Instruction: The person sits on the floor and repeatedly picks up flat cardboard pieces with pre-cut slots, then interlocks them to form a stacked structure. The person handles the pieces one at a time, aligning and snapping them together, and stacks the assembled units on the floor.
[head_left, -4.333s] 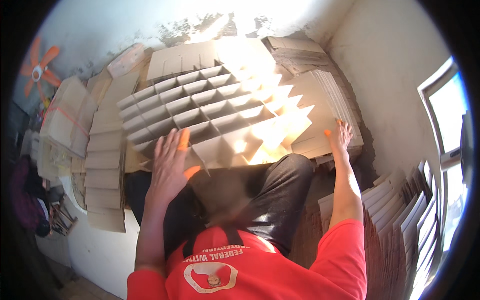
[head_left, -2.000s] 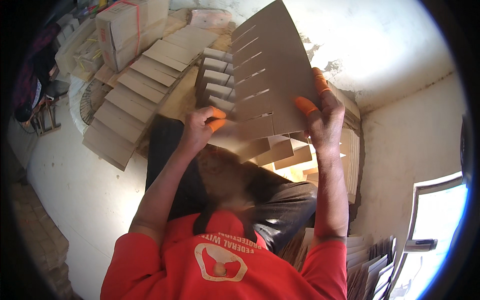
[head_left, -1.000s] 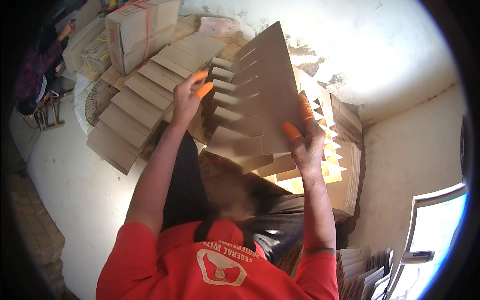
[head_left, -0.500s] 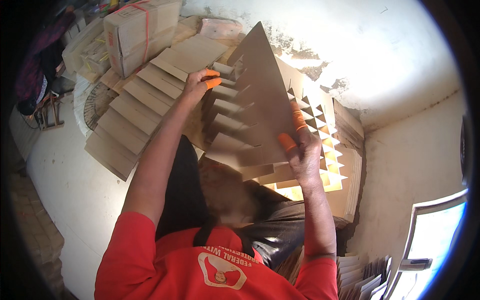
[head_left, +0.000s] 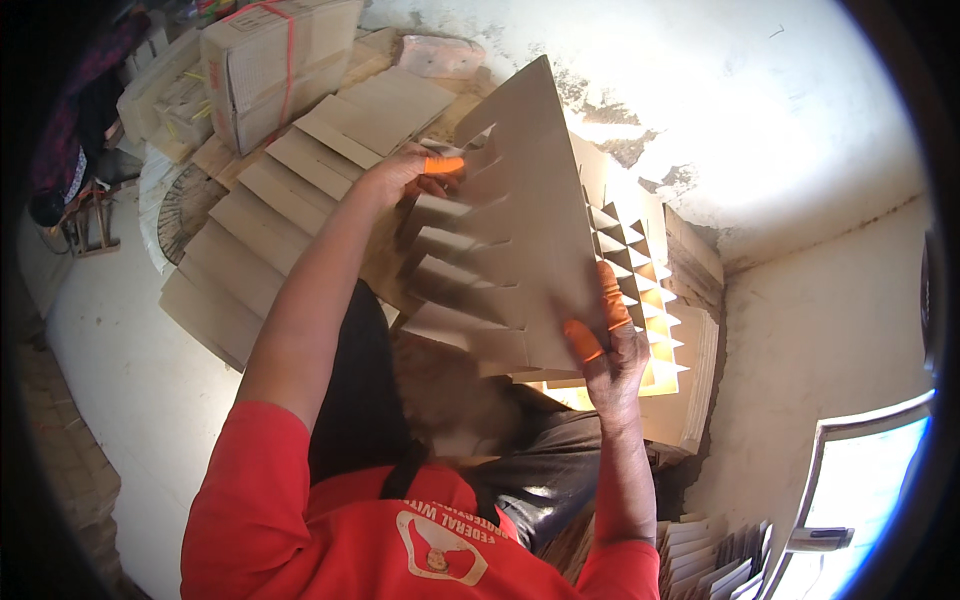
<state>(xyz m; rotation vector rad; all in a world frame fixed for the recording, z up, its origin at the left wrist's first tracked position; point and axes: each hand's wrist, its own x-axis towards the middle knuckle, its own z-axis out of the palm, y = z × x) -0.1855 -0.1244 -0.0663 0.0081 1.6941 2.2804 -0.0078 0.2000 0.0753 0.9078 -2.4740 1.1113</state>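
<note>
A large brown cardboard sheet [head_left: 545,240] stands tilted over my lap, with slots along it. Several smaller cardboard strips [head_left: 455,275] sit crosswise in these slots and jut out to the left. My right hand [head_left: 617,360] grips the sheet's lower right edge between thumb and fingers, which wear orange finger covers. At the far end of the row, my left hand [head_left: 415,172] is closed at the farthest strip, one orange-covered finger pointing right; its thumb is partly hidden. Behind the sheet shows an assembled cardboard divider grid [head_left: 640,280], partly hidden.
Overlapping cardboard sheets [head_left: 275,210] fan out on the left. Behind them stands a cardboard box [head_left: 265,75] tied with red strap. Stacked cardboard [head_left: 690,370] leans by the wall on the right. More upright cardboard pieces [head_left: 700,550] sit at lower right. Another person [head_left: 95,120] is at upper left.
The cardboard sheet has shifted slightly right and turned more upright, my right hand moving down with it. My left hand has moved a little right, its fingers curling in at the far strip.
</note>
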